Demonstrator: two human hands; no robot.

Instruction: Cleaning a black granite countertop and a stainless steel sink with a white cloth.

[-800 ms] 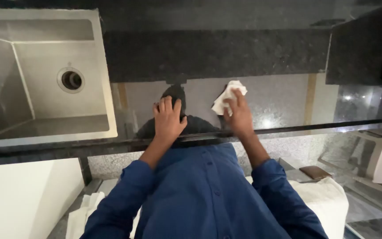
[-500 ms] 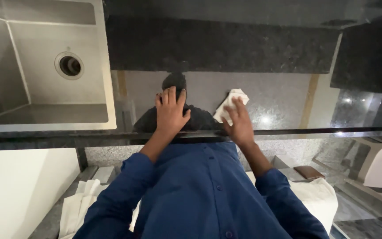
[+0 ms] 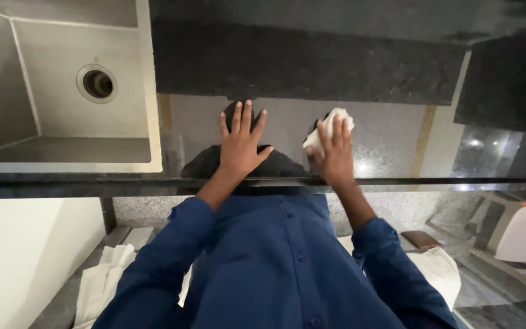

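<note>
My left hand (image 3: 240, 146) lies flat with fingers spread on a glossy grey stone surface (image 3: 391, 137), holding nothing. My right hand (image 3: 336, 155) presses a crumpled white cloth (image 3: 331, 123) against the same surface, a hand's width to the right. The cloth shows above my fingertips. A dark reflection sits on the polished stone behind both hands. Blue shirt sleeves (image 3: 275, 268) fill the lower middle of the view.
A steel sink (image 3: 62, 131) with a round drain (image 3: 97, 83) is at the upper left. A dark speckled granite band (image 3: 305, 61) runs above the hands. White cloths (image 3: 101, 283) lie at the lower left. At the lower right are a white dispenser (image 3: 518, 234) and a small brown object (image 3: 421, 239).
The view has shifted, so the sink sits higher and further left. My left hand has spread its fingers wider. My right hand stays on the cloth, which has slid slightly.
</note>
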